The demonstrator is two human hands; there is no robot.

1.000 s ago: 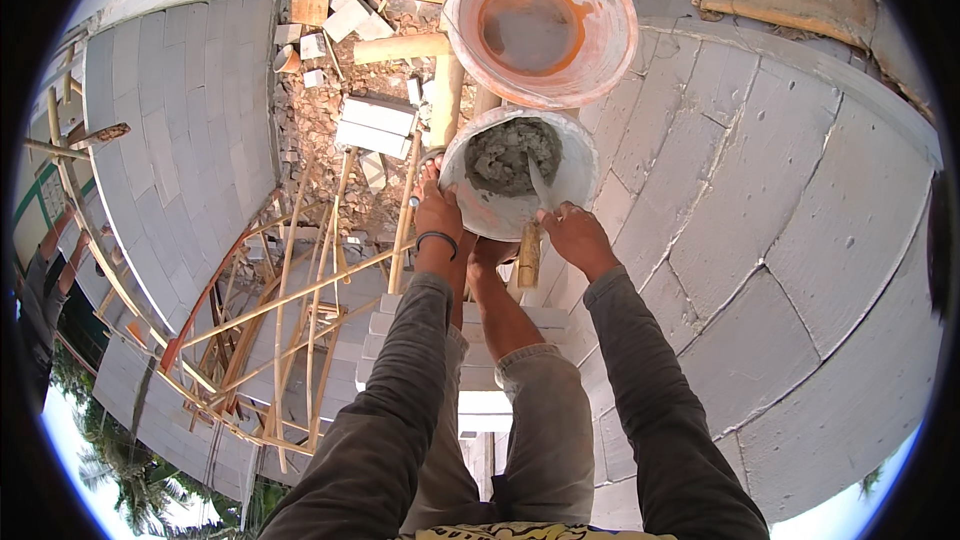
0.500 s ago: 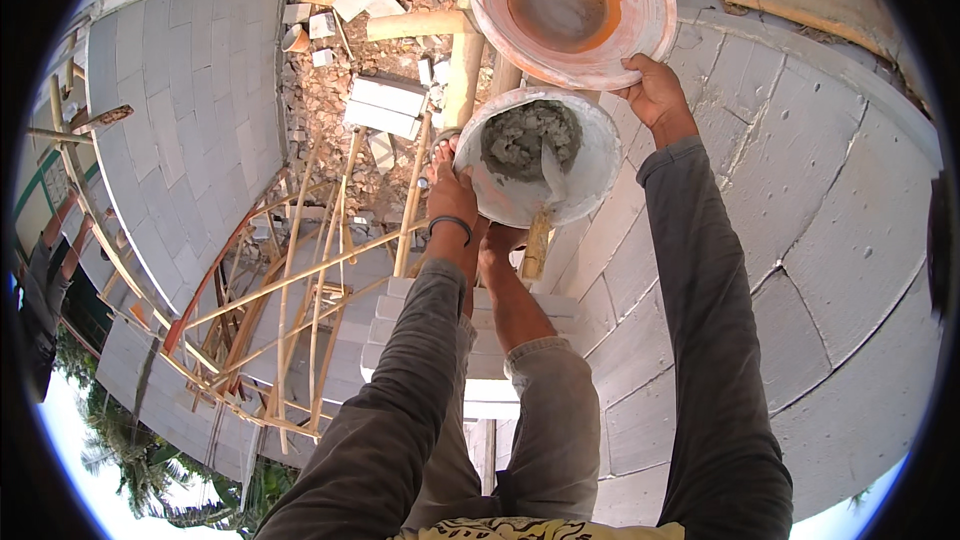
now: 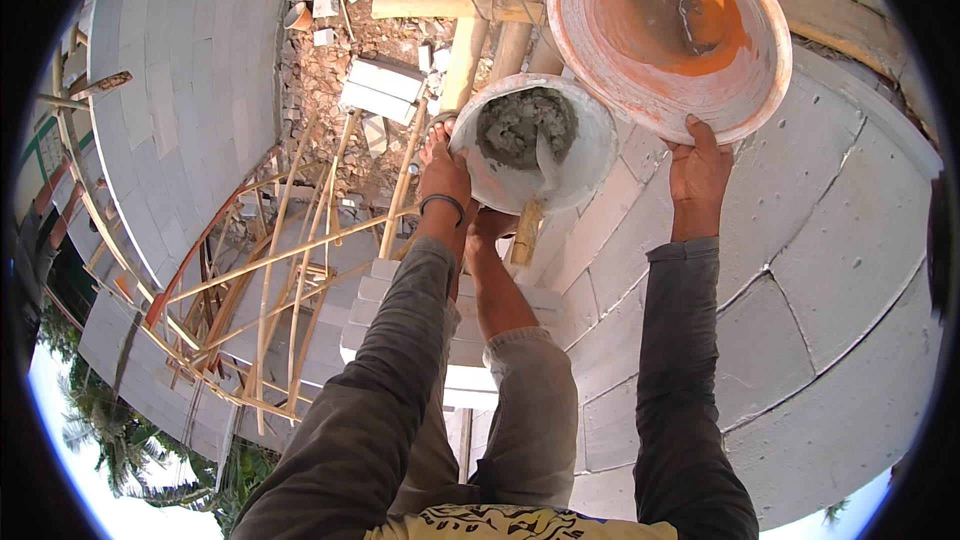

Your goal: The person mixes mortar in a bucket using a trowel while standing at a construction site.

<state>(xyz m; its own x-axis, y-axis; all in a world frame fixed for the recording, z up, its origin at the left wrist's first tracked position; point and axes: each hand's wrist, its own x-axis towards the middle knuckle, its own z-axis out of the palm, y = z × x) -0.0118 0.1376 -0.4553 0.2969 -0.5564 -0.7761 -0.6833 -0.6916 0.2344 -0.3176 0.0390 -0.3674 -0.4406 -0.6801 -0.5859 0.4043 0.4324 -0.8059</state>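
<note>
My left hand (image 3: 443,180) is closed on the left rim of a pale bucket (image 3: 590,160). Grey wet mortar (image 3: 520,128) lies in it, with a trowel (image 3: 546,165) whose wooden handle (image 3: 527,230) sticks out over the near rim. My right hand (image 3: 697,172) grips the near edge of a wide orange basin (image 3: 690,15), thumb over the rim and fingers hidden beneath. The basin's whitish, smeared inside is tilted toward me, and a little murky liquid seems to pool at its bottom. It stands just beyond and right of the bucket.
Tied bamboo poles (image 3: 470,50) run beyond the bucket. A grey block wall (image 3: 800,240) rises along my right, another block wall (image 3: 185,120) at the left. Below are rubble, white blocks (image 3: 383,90) and thin bamboo scaffolding (image 3: 290,280). Another person's arm (image 3: 65,215) shows at far left.
My right hand has moved the orange basin to the right and nearer, uncovering more of the bamboo poles. The bucket and my left hand stay nearly in place.
</note>
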